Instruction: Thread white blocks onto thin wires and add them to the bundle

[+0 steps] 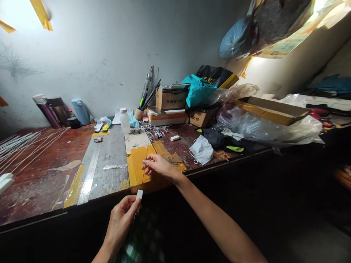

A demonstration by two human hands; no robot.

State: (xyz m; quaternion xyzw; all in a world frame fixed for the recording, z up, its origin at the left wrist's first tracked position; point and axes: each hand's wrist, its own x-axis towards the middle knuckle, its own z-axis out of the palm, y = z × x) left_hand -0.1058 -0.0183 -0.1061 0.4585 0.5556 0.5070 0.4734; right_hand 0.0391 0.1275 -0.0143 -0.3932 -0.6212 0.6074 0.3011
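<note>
Below the bench's front edge, my left hand (120, 215) is closed, pinching a small white block (139, 194) between thumb and fingers. A thin dark rod (142, 181) runs up from the block toward my right hand (159, 166). That hand is above the yellow-taped part of the bench, thumb and fingertips closed around the rod. The rod's upper end shows faintly beyond the fingers, and a thin length continues under the left hand. Whether the rod passes through the block or beside it, I cannot tell. Another white block (174, 138) lies farther back on the bench.
A steel ruler (92, 171) and a small metal strip (115, 166) lie on the grey board. A white bottle (125, 122) stands behind. Pale rods (24, 146) spread at left. A face mask (201, 149), cardboard boxes (171, 98) and plastic bags (263, 126) crowd the right.
</note>
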